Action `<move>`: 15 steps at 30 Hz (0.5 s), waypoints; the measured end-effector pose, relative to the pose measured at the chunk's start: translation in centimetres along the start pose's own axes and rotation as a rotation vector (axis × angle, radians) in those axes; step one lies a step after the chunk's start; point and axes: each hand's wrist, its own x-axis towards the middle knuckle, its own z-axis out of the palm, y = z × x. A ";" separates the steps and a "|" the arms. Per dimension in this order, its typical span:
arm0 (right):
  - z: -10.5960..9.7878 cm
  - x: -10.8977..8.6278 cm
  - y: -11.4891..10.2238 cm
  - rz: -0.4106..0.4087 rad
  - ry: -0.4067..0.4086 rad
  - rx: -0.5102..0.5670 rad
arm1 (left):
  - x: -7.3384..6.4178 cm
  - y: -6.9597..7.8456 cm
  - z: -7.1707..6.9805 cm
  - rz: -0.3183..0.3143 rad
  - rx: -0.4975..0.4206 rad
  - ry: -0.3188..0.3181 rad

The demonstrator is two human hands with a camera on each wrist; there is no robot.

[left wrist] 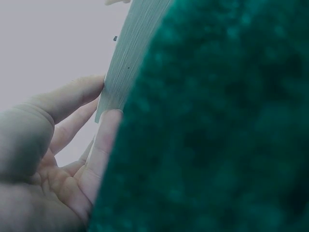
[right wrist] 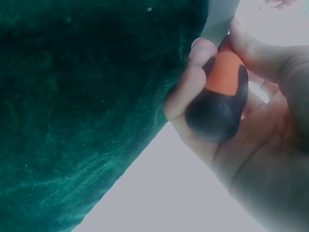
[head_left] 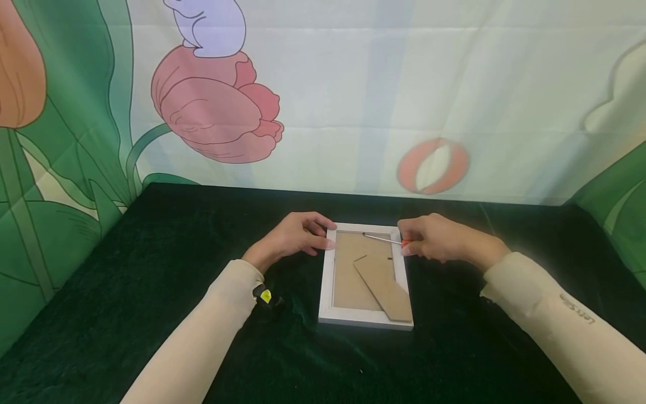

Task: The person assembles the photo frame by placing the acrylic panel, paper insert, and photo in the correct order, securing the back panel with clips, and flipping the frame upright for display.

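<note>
A white picture frame (head_left: 327, 286) lies face down, its brown backboard (head_left: 348, 280) showing. Attached to the back is a slanted easel leg (head_left: 383, 280). My left hand (head_left: 298, 234) holds the frame at its upper left corner; in the left wrist view the thumb and a finger meet the frame's side (left wrist: 125, 58). In my right hand (head_left: 439, 238) is a screwdriver, its orange and black handle (right wrist: 224, 75) gripped at the frame's right edge. Its thin metal shaft (head_left: 382, 238) reaches left across the backboard, the tip at a small dark tab (head_left: 364, 233) near the top edge.
Dark green velvet cloth (head_left: 202, 336) covers the table under the frame. Behind the table hangs a printed curtain (head_left: 328, 101) with flowers. A black strap with a yellow piece (head_left: 265, 295) sits at the left wrist.
</note>
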 end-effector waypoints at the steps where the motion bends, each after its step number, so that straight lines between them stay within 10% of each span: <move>1: 0.0 0.0 -0.1 -0.002 0.003 -0.006 | 0.0 0.0 0.0 0.001 0.001 0.000; 15: 0.5 -0.3 -0.4 -0.002 0.042 0.001 | -0.1 0.0 -0.1 0.002 -0.015 -0.011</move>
